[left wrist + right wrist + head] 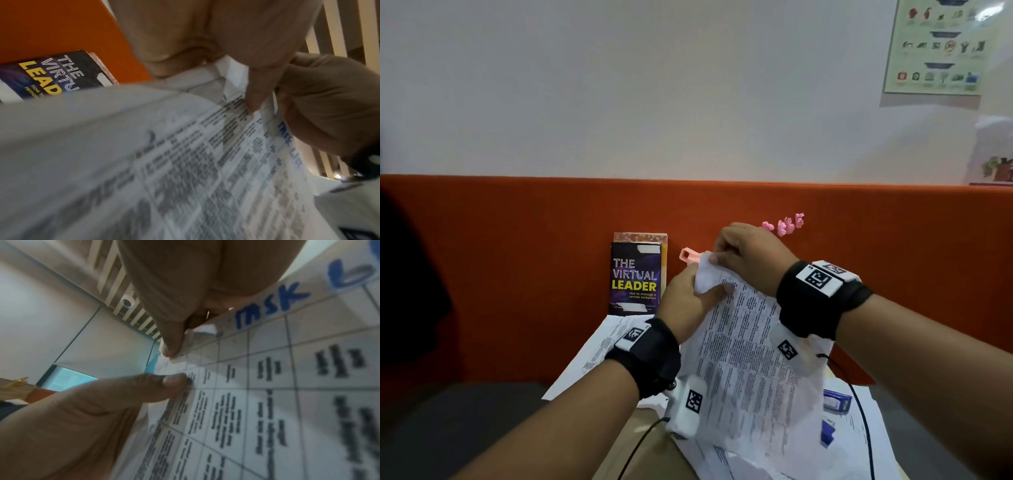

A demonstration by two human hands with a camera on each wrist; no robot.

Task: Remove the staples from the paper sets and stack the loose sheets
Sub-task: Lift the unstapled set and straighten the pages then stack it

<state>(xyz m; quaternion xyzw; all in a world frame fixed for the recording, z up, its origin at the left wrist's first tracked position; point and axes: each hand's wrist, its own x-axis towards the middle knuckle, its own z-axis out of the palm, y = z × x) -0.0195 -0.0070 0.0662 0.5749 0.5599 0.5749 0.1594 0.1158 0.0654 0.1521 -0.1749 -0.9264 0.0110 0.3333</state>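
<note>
A printed paper set [750,363] with a table of text is held up off the desk, tilted toward me. My left hand [688,301] grips its upper part, thumb [717,291] across the front sheet. My right hand [743,250] pinches the top corner [705,260] of the sheets from above. In the right wrist view the right fingertips [172,347] pinch a bent corner of the paper set [267,386] beside small holes in it. The left wrist view shows the paper set [164,162] curved and blurred, with the right hand [320,104] pinching its edge. No staple is visible.
More loose sheets [599,346] lie on the desk under the hands. A blue tool [837,402] rests on papers [866,425] at the right. A purple book [635,277] leans on the orange partition [517,257]. A pink object [690,255] and pink flowers [786,224] stand behind the hands.
</note>
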